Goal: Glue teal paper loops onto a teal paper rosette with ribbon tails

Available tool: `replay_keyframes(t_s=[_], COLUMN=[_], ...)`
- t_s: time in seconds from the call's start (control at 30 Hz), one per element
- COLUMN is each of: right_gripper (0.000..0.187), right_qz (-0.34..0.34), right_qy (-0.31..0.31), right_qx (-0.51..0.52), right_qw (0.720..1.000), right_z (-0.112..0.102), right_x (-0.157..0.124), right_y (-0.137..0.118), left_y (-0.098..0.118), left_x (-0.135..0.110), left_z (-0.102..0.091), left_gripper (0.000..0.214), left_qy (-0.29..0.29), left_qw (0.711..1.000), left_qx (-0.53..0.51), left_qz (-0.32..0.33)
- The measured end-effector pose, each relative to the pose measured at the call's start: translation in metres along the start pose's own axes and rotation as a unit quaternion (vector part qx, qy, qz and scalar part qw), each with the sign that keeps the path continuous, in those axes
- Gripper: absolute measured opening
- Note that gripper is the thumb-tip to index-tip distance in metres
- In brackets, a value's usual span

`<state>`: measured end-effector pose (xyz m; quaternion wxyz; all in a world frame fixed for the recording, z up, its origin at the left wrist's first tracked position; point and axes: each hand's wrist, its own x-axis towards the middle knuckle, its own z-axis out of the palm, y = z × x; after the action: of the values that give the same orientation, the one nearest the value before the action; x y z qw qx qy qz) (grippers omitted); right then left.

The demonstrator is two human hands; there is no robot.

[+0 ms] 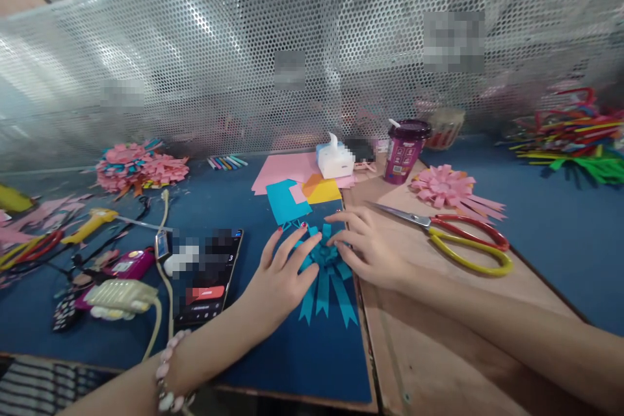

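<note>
A blue paper flower [324, 257] with long notched ribbon tails lies on the table between my hands. My left hand [287, 263] is at its left side, fingers spread and slightly bent, the fingertips over the petals. From the right, my right hand [368, 244] reaches over the flower's edge with its fingers apart and a little curved. Neither hand has closed round the flower, though both partly cover it. Just beyond my left fingertips are blue paper sheets [285, 203]. Large scissors [439, 227] with red and yellow handles rest to the right of my right hand.
A lit phone [209, 279] and a yellow glue gun [92, 224] lie to the left, among cables. Pink paper [280, 169], a tissue pack [335, 159] and a purple cup [404, 149] stand behind. A pink paper flower [443, 187] lies right. Perforated metal panels [244, 45] close the back.
</note>
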<state>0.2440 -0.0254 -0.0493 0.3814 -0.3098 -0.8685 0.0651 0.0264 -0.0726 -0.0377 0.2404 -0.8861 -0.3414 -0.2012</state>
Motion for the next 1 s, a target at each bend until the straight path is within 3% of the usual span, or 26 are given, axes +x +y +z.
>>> replay_keyframes(t_s=[0.2,0.6,0.83,1.0], right_gripper=[0.020,0.021,0.021,0.014], right_qz=[-0.005,-0.011,-0.011,-0.049], right_qy=[0.009,0.015,0.017,0.032], right_qx=[0.002,-0.006,-0.002,-0.028], right_qw=[1.000,1.000,1.000,0.998], right_z=[0.000,0.001,-0.002,-0.003], right_x=[-0.001,0.000,0.001,-0.008], right_y=[0.001,0.001,-0.002,-0.011], left_y=[0.006,0.006,0.007,0.002], left_x=[0.004,0.001,-0.003,-0.008], left_z=[-0.001,-0.004,0.000,0.006], left_gripper=[0.017,0.016,0.014,0.008], left_qy=[0.039,0.072,0.077,0.065], left_qw=[0.996,0.995,0.996,0.997], left_qx=[0.062,0.021,0.006,-0.033], left_qz=[0.040,0.063,0.051,0.004])
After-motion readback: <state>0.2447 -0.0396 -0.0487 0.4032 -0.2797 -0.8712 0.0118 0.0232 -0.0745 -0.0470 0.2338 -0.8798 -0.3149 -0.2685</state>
